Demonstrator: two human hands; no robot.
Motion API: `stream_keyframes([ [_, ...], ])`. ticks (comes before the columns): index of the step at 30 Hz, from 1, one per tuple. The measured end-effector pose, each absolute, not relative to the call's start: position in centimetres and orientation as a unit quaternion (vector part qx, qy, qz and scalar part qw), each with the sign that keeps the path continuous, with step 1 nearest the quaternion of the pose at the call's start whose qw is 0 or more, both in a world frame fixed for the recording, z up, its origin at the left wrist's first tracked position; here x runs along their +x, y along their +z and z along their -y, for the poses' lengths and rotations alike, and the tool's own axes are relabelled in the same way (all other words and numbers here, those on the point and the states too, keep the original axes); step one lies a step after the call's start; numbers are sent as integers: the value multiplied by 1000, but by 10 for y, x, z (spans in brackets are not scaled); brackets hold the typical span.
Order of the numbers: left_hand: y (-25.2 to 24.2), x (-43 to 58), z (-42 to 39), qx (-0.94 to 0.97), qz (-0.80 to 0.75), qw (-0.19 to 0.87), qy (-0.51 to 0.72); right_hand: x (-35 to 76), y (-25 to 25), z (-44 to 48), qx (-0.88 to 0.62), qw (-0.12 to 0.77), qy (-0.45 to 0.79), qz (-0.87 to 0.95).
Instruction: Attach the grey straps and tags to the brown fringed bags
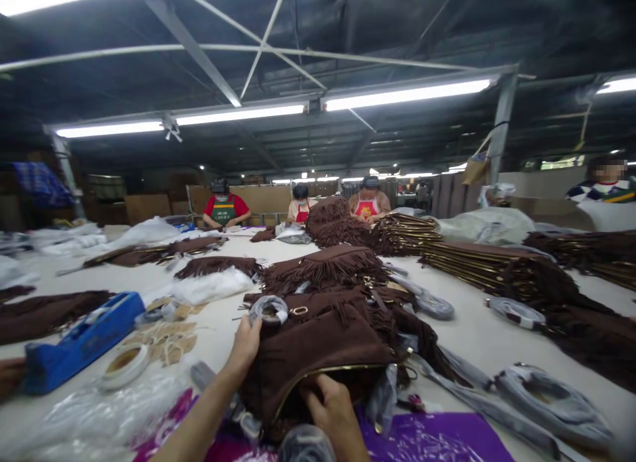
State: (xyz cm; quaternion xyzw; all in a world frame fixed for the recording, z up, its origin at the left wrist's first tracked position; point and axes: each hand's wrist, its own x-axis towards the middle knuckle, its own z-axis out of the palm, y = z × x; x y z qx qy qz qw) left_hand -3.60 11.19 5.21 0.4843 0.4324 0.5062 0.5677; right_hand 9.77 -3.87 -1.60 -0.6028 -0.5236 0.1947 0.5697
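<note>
A dark brown fringed bag [322, 339] lies in front of me, its gold zipper gaping towards me. My right hand [332, 405] reaches into this opening with curled fingers, closed at the zipper edge; some fingertips are hidden inside. At the bag's upper left corner, my left hand [246, 343] is closed against a coil in grey wrapping [269, 309]; its far fingers are out of sight. Another wrapped coil [307, 443] sits at the bottom edge, below the opening. A gold clasp [299, 311] rests on the brown material beside the upper coil.
Left stand a blue tape dispenser [84, 343] and a white tape roll [124, 366]. Purple plastic [432, 435] lies near right. Further right are a large wrapped coil [551, 405] and stacked brown pieces [497, 270]. Several people work across the table; a hand [10, 376] shows far left.
</note>
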Motion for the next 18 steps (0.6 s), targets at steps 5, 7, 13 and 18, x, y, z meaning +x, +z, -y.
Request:
stream_keyframes([
  [5, -39, -104, -34, 870, -276, 314, 261, 94, -5, 47, -626, 548, 156, 533],
  [7, -74, -122, 4, 896, -254, 318, 178, 94, -4, 49, -620, 552, 158, 535],
  [13, -140, -137, 75, 920, -225, 319, 30, 97, -5, 49, -615, 561, 182, 523],
  [18, -121, -110, 89, 936, -170, 308, 7, 98, -7, 49, -611, 569, 192, 516],
])
